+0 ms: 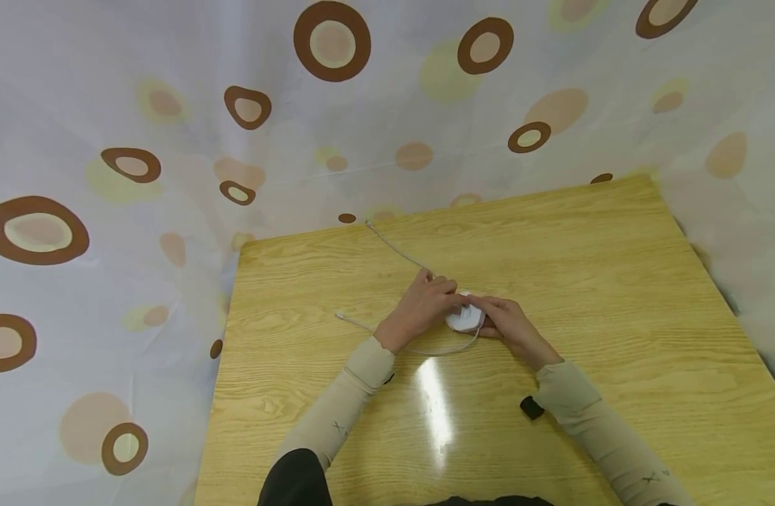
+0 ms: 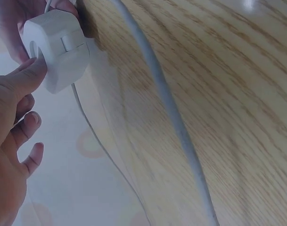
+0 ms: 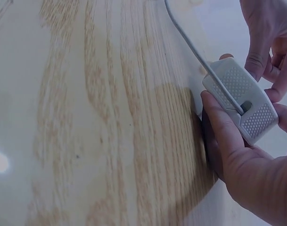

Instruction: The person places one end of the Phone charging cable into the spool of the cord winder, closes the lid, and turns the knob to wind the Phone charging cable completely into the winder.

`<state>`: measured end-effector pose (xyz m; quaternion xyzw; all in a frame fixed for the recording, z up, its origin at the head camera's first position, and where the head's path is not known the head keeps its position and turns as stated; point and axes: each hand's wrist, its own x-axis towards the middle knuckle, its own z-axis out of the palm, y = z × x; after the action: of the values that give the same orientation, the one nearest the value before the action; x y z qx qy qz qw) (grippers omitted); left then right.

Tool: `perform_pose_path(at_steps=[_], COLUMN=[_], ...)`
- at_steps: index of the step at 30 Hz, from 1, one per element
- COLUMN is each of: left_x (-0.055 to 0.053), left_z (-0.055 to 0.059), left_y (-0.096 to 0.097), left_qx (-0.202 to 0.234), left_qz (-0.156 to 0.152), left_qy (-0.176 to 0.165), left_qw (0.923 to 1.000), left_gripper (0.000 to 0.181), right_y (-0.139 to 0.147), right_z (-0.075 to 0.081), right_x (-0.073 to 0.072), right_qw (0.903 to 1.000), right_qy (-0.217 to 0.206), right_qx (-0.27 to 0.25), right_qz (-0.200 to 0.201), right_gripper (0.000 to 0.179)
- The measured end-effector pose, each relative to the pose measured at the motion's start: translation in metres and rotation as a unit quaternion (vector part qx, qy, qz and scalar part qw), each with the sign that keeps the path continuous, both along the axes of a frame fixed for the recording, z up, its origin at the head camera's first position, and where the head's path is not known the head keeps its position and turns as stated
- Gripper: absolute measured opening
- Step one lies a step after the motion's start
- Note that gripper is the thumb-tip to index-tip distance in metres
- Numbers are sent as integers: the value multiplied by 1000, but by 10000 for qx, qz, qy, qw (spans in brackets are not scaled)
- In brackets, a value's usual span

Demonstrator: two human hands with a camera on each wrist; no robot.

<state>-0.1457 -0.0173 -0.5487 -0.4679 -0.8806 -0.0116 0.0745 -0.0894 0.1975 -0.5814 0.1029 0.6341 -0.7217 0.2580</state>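
A white faceted block (image 1: pixel 466 323), which looks like a cable winder, is between both hands above the table. My right hand (image 1: pixel 512 325) grips it from the right, with fingers along its dimpled edge (image 3: pixel 233 87) in the right wrist view. My left hand (image 1: pixel 425 306) reaches it from the left; in the left wrist view its thumb (image 2: pixel 28 80) and a fingertip pinch at the round recess on the face, the other fingers loosely bent. A grey-white cable (image 3: pixel 195 49) runs from a slot in the edge. One cable length (image 1: pixel 396 247) stretches to the upper left, another (image 1: pixel 440 352) loops below the hands.
The wood-grain table (image 1: pixel 589 281) is bordered at the back and sides by a white sheet (image 1: pixel 374 119) with brown and yellow spots. A small black device (image 1: pixel 532 407) sits at my right cuff. Light glares off the table near the front.
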Motion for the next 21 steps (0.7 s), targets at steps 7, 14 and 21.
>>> perform_pose_path(at_steps=[7,14,21], left_x=[-1,4,19], left_z=[-2,-8,-10], left_y=[1,9,22], left_qx=[142,193,287], left_qz=[-71,180,1128], left_qy=[-21,255,-287], left_qw=[9999,9993,9928], left_gripper=[24,20,31], right_y=[-2,-2,-2], right_z=[-1,-4,-4], right_x=[0,0,0], right_qw=[9999,9995,9990], right_qy=[-83,-119,-7], right_qx=[14,-211,-374], right_qz=[-55,-183,-263], right_gripper=[69,71,65])
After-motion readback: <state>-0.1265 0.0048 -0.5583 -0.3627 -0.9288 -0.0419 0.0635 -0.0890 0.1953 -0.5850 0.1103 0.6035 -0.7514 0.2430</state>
